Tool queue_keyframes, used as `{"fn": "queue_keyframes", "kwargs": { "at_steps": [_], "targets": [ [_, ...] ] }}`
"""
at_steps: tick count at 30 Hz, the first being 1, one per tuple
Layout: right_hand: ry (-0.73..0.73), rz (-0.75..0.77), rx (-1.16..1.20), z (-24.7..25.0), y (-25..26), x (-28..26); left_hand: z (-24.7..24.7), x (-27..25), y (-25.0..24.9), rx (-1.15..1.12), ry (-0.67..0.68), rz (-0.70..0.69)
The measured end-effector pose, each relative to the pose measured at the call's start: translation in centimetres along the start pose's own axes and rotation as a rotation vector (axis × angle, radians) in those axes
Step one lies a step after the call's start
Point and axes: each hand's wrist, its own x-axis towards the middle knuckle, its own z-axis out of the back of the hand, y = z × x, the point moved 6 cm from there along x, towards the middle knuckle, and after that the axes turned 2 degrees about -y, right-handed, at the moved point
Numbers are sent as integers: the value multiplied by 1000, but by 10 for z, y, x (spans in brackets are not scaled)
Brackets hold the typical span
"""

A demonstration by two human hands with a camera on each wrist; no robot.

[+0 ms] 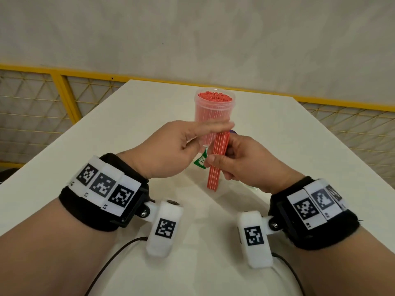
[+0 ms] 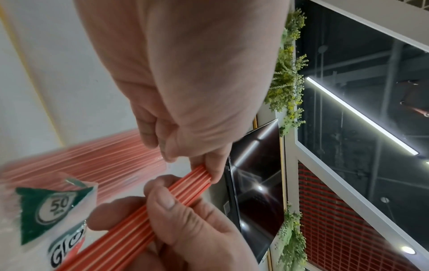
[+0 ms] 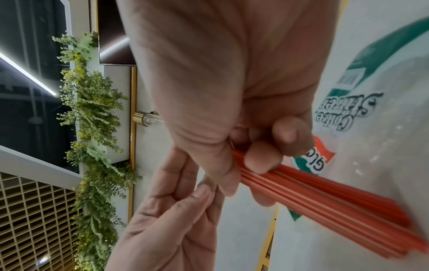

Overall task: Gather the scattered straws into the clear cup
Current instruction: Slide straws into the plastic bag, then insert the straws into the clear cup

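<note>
While the clear cup (image 1: 214, 112) on the white table (image 1: 299, 159) already stands packed with red straws, the right hand (image 1: 241, 161) grips one more bundle (image 1: 218, 163) and the left hand (image 1: 173, 146), fingers straight, touches its top end.

1. Both forearms come up from the bottom corners of the head view and meet at frame centre, each wrist wearing a black band.
2. The left hand (image 1: 171, 150) lies left of centre, thumb side up, index finger stretched right, the other fingers loosely bent; the wrist view shows its fingertips (image 2: 216, 174) touching the straws (image 1: 218, 159).
3. The right hand (image 1: 241, 161), right of centre, has thumb and curled fingers closed round the straws.
</note>
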Motion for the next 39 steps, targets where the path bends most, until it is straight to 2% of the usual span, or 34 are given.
{"fn": "queue_keyframes", "kwargs": {
  "at_steps": [5,9,12,15,17,19,22,24,27,32,36,39],
  "targets": [
    [18,21,-39,-2,0,2,2,-1,-4,74,-43,-14],
    [18,25,-66,-4,-1,3,2,-2,-2,94,-17,32],
    [-14,33,-28,1,2,3,13,2,-1,23,-144,72],
    [-106,62,185,17,10,3,25,6,8,-94,-276,231],
    [-159,110,332,30,20,4,25,10,16,-129,-211,365],
    [-168,148,439,40,32,8,17,15,19,-200,-36,449],
    [-104,162,497,43,47,19,5,26,11,-252,236,421],
    [-32,154,555,43,54,27,5,36,8,-349,289,406],
    [13,133,561,47,62,40,10,49,12,-598,261,433],
    [0,61,508,58,65,59,11,66,16,-793,266,402],
    [-26,-2,387,65,62,76,1,72,26,-778,155,452],
    [-132,10,390,71,58,87,0,74,35,-763,30,456]
  ]
}}
